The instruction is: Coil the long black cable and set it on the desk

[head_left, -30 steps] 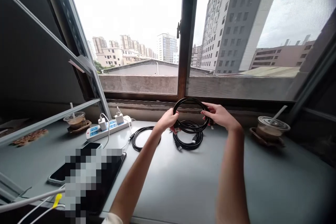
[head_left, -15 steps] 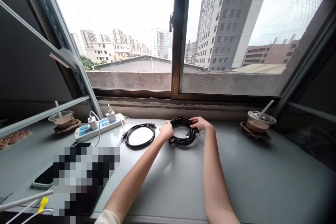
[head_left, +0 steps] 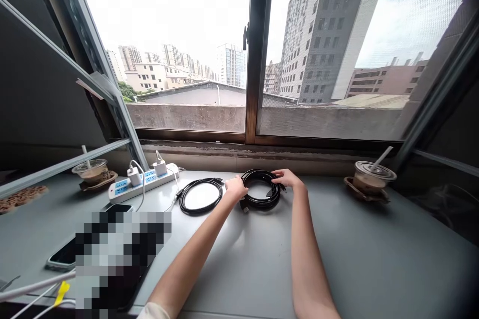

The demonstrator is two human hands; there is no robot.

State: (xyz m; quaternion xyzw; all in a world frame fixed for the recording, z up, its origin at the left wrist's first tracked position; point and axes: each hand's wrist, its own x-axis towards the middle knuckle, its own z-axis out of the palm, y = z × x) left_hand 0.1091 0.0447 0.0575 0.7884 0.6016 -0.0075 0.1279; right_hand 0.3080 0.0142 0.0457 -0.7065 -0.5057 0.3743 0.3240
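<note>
A stack of coiled black cables (head_left: 262,200) lies flat on the grey desk (head_left: 262,269) near the window. My left hand (head_left: 235,188) rests on the coil's left edge, fingers curled over it. My right hand (head_left: 287,178) lies on the coil's upper right edge, fingers bent onto the cable. A second, single black cable coil (head_left: 201,195) lies on the desk just left of my left hand, untouched.
A white power strip (head_left: 144,181) with plugged chargers sits at the left. Iced drink cups stand at the far left (head_left: 91,172) and far right (head_left: 374,176). A phone (head_left: 63,258) and a blurred-out item (head_left: 121,254) lie near the front left edge. Window frame behind.
A second ago both hands held one coil up in the air over the others. That coil now lies on the stack, and both hands have come down with it.
</note>
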